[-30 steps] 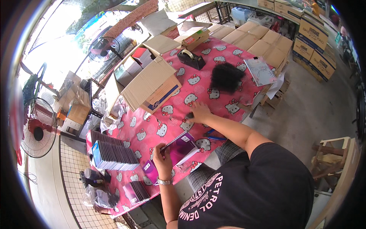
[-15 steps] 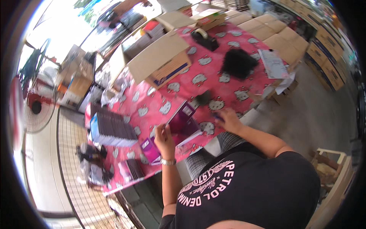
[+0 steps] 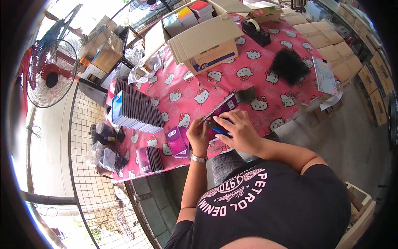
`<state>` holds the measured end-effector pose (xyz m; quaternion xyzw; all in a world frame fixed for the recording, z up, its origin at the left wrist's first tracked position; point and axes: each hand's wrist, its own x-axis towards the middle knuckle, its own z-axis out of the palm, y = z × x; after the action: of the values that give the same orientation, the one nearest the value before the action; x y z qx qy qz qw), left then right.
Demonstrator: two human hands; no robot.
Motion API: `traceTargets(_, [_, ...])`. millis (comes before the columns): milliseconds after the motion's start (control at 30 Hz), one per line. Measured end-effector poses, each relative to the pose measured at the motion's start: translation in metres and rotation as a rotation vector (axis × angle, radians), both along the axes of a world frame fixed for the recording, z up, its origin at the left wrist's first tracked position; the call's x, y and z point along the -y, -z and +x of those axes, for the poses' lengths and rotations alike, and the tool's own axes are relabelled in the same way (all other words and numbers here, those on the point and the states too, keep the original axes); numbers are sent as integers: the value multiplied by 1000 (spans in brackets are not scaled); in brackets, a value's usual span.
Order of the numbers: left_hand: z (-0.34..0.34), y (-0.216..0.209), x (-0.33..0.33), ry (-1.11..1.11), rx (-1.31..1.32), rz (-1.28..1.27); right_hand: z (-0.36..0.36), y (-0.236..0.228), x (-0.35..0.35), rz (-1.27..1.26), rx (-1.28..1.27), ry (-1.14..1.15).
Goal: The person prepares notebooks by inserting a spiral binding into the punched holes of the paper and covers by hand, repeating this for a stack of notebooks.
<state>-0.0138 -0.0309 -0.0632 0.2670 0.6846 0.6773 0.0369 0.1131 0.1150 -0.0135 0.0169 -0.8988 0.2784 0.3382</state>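
Observation:
A purple spiral-bound notebook (image 3: pixel 227 104) is tilted above the near side of the table, its coil edge facing away from me. My left hand (image 3: pixel 198 133) pinches its left corner. In my right hand (image 3: pixel 241 130) is a blue-handled cutting tool like pliers (image 3: pixel 222 130), its jaws at the coil's end beside my left fingertips. The jaws are partly hidden by my fingers. Left of my left hand lie loose purple notebooks (image 3: pixel 176 141) and a small stack of bound notebooks (image 3: pixel 149 160). A small dark clump (image 3: pixel 247 95) sits just beyond the held notebook.
A tall stack of spiral notebooks (image 3: pixel 137 110) stands on the left of the pink tablecloth (image 3: pixel 215 85). Farther back are an open carton (image 3: pixel 211 52) holding books and a tape dispenser (image 3: pixel 256 33). A black tangled heap (image 3: pixel 289 66) lies right, near a printed sheet (image 3: pixel 325 76).
My right hand has come left to the notebook with the blue-handled tool. The notebook has turned so its coil edge faces away, and my left hand has moved to its corner. The view has shifted.

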Motion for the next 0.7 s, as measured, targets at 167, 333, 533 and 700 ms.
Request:
traceTargets(167, [7,5,-7,-98,-7,114,-1,-4,-1,133,-20,9])
traceTargets(333, [9,10,-4,-158,-119,-31,5,-5,-3,54,59,-7])
traceTargets(533, [14,4,-2,-213,-216,2,4,1,-1,-113,63,-124])
traceTargets(700, [11,-13,9,-352,-574,-216,0,-1,2,-515,232,-285])
